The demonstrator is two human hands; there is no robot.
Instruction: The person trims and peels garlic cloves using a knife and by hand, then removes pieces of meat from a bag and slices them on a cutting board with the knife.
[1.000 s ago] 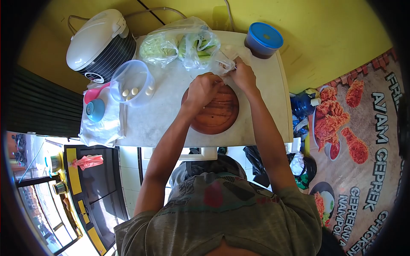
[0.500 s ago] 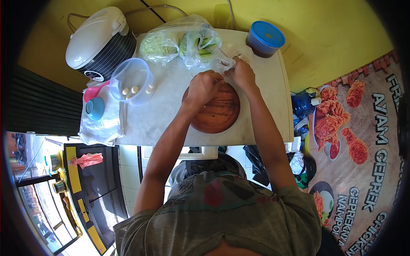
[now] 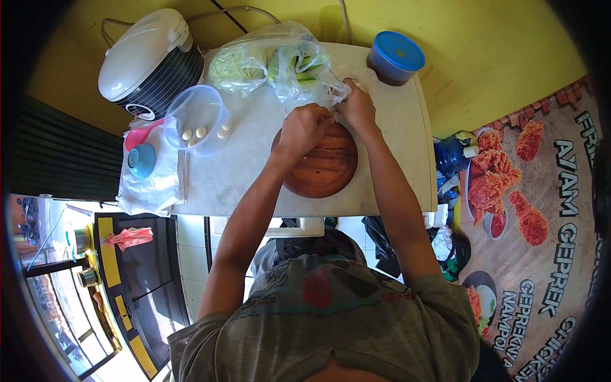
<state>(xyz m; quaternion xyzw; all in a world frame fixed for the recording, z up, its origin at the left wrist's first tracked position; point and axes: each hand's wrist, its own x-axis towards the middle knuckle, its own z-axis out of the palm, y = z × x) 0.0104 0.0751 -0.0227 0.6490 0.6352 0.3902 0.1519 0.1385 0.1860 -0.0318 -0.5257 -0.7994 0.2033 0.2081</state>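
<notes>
My left hand (image 3: 304, 128) is closed in a pinch above the far edge of a round brown wooden board (image 3: 328, 167). Just right of it, my right hand (image 3: 358, 109) has its fingers curled in close to my left fingertips. Something small and pale shows between the two hands, too small and hidden to name. A clear plastic bag of green vegetables (image 3: 298, 71) lies beyond them, its loose end by my right fingers. To the left, a clear plastic tub (image 3: 207, 108) holds several small whitish pieces.
A rice cooker (image 3: 149, 63) stands at the back left. A blue bowl (image 3: 141, 161) and pink spoon (image 3: 137, 138) lie on white plastic bags (image 3: 153, 191). At the back right stands a blue-lidded container (image 3: 398, 54). The table (image 3: 238, 181) ends near my body.
My right hand has shifted slightly toward me and to the left, nearer my left fingers. My left hand and the board stay almost in place.
</notes>
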